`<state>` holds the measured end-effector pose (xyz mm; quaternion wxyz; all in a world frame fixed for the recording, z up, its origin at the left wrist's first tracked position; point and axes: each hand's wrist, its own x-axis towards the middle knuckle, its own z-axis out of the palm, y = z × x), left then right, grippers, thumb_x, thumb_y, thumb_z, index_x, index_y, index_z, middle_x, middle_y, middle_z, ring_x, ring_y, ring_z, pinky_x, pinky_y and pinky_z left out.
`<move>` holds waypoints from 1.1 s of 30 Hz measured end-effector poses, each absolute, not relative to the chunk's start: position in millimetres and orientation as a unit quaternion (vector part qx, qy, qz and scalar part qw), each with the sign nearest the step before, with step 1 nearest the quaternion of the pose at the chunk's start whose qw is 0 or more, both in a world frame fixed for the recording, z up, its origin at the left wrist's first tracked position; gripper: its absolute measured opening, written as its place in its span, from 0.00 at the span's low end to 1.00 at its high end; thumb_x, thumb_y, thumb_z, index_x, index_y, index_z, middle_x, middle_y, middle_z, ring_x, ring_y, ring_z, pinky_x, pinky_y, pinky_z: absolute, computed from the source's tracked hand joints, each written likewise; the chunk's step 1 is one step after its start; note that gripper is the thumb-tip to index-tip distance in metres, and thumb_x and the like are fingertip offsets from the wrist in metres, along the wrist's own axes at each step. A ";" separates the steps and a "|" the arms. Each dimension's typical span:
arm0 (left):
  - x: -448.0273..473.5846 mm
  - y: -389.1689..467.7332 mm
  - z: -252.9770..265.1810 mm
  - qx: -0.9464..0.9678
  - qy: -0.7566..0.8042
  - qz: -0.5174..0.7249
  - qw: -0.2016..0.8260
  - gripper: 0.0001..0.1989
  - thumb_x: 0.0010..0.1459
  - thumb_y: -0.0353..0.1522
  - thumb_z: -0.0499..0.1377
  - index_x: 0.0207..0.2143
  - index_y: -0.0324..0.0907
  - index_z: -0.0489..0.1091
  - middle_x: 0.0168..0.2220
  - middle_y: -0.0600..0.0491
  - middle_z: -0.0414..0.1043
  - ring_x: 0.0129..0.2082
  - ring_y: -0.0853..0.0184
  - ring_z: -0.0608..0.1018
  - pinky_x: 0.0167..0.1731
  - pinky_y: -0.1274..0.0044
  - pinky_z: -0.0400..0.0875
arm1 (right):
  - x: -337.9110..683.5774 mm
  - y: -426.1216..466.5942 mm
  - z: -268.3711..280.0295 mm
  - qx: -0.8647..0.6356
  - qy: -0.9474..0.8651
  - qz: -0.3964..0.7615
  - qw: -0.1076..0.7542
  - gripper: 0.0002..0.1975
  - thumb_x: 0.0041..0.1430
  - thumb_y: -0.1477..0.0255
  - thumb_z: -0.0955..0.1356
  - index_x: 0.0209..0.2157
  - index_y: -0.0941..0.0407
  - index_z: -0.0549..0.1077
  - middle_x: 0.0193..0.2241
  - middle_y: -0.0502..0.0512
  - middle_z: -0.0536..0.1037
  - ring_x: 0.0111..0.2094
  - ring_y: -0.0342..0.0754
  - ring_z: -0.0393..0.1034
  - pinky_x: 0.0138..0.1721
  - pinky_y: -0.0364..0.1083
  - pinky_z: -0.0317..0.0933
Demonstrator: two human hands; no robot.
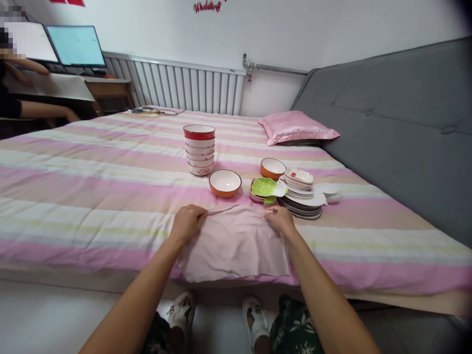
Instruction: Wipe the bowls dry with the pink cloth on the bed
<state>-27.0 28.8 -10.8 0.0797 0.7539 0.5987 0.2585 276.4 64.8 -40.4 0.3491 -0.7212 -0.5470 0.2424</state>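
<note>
A light pink cloth (239, 243) is spread at the near edge of the bed. My left hand (189, 221) pinches its far left corner, and my right hand (280, 220) grips its far right corner. Just beyond the cloth sits an orange bowl (225, 184) with a white inside. Behind that, to the left, rises a stack of white bowls (200, 150) with a red one on top. Past my right hand lie a green leaf-shaped dish (264, 187), a pile of plates (308, 199) with small dishes on it, and a second orange bowl (273, 168).
The striped bed (92, 196) fills the middle. A pink pillow (297, 127) lies near the grey headboard (398, 113). Cables (155, 112) rest at the far edge by the radiator (184, 83). At the left, a person sits by a desk with monitors (75, 45).
</note>
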 end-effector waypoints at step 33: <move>-50.8 -38.6 32.5 0.775 0.437 0.110 0.443 0.12 0.52 0.38 0.59 0.28 0.38 0.77 0.26 0.50 0.75 0.26 0.68 0.70 0.25 0.80 0.61 | 324.6 -15.3 -17.1 -0.470 -0.774 0.357 0.230 0.28 0.39 0.83 0.58 0.42 0.56 0.75 0.25 0.49 0.68 0.31 0.46 0.65 0.36 0.43 0.56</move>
